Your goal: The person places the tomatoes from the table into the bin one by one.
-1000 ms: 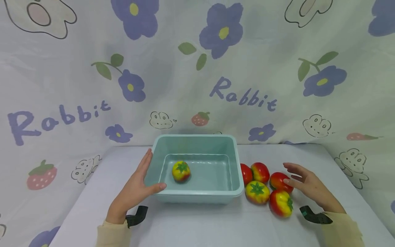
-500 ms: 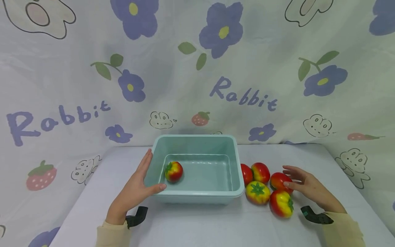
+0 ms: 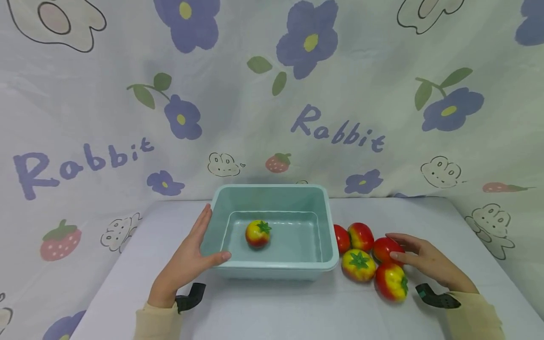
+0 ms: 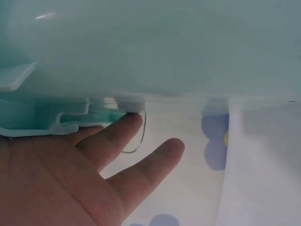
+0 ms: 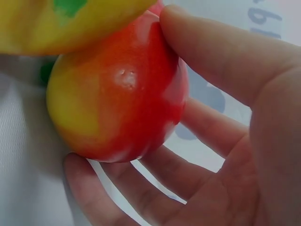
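Tomato (image 3: 384, 249) on the table right of the tub (image 3: 329, 226), fingers of right hand (image 3: 429, 262) curled round it, while left hand (image 3: 187, 262) lies flat against tub's left wall.

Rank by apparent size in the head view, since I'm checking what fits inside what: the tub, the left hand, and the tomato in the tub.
1. The tub, largest by far.
2. The left hand, resting on the tub's left wall.
3. The tomato inside the tub, smallest, though it lies slightly farther from the camera.
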Tool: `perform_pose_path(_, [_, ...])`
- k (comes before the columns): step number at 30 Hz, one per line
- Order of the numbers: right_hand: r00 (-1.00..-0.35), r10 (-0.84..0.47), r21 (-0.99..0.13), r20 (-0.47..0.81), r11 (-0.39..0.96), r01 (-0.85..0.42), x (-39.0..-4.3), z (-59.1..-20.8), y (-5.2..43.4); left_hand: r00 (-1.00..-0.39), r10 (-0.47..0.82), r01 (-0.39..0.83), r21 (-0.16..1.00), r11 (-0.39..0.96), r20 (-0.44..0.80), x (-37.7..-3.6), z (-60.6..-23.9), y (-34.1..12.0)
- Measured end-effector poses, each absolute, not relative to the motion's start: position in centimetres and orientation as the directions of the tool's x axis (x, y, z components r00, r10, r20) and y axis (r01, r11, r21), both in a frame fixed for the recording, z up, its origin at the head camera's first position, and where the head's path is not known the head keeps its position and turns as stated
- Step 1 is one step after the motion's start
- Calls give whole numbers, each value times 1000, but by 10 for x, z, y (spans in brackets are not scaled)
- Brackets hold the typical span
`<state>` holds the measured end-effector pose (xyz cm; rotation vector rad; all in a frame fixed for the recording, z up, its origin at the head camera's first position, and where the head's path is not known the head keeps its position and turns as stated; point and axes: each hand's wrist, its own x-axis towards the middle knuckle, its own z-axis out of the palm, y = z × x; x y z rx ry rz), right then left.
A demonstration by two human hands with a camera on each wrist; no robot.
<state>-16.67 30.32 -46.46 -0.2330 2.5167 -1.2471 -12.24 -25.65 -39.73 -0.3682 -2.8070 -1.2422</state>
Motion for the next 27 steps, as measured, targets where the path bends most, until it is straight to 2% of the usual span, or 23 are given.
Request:
perform_pose_path(7, [-951,-272,-790,-147,611,-53,-165,-460,302,-970,198,238,723,648,142,-122,-396,-256])
perform_pose_path(27, [-973,-181,-800,-143,601,6,-166,-454,299,-969,203,240,724,647,140,-122,-394,-256])
